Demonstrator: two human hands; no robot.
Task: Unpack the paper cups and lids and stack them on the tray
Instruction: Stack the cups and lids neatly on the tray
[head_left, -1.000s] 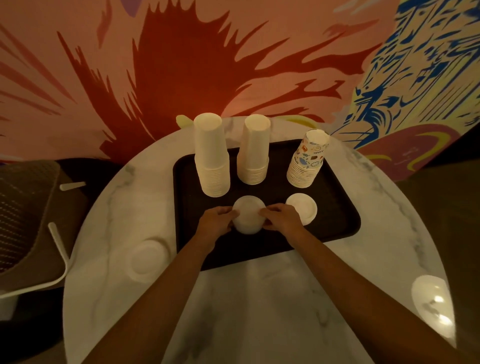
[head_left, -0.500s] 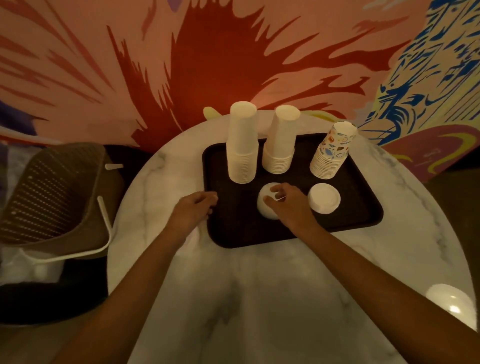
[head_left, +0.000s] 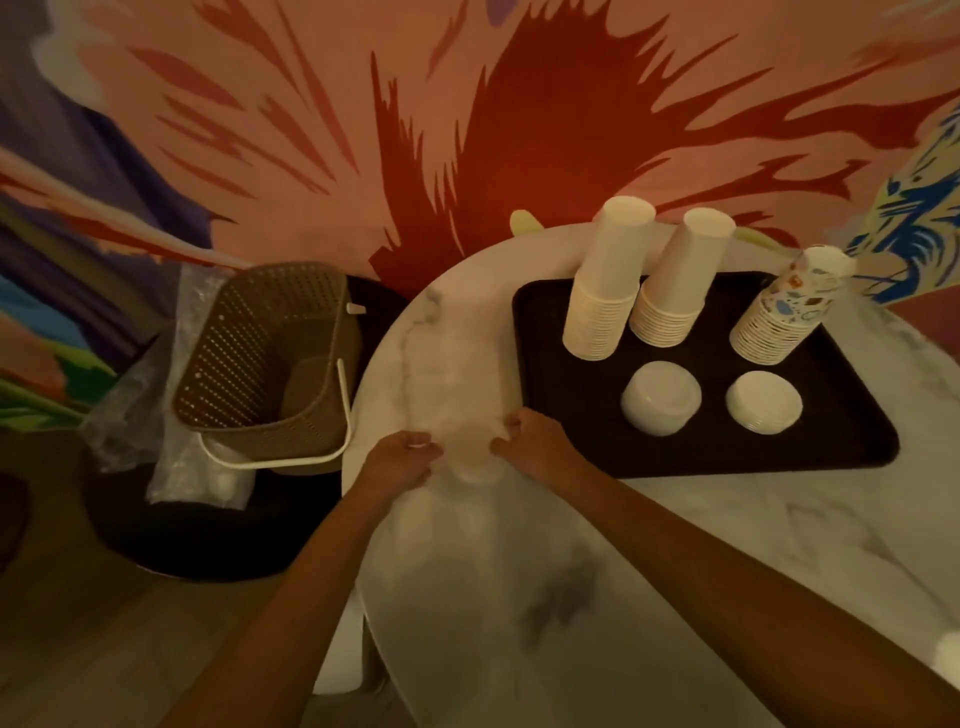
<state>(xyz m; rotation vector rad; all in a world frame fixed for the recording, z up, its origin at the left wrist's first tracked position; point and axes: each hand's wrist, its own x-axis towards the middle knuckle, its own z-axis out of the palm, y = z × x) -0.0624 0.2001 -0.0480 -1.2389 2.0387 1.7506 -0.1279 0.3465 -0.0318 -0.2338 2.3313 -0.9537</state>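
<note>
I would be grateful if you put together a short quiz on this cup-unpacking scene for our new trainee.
1. How many stacks of cups stand on the tray?
2. True or false: the patterned cup stack stands left of both plain cup stacks.
3. Where are the left hand and the right hand? A: on the tray. B: at the table, left of the tray. C: on the patterned cup stack.

Key
1. Three.
2. False: it is the rightmost.
3. B; they seem to pinch a faint clear wrapper.
</note>
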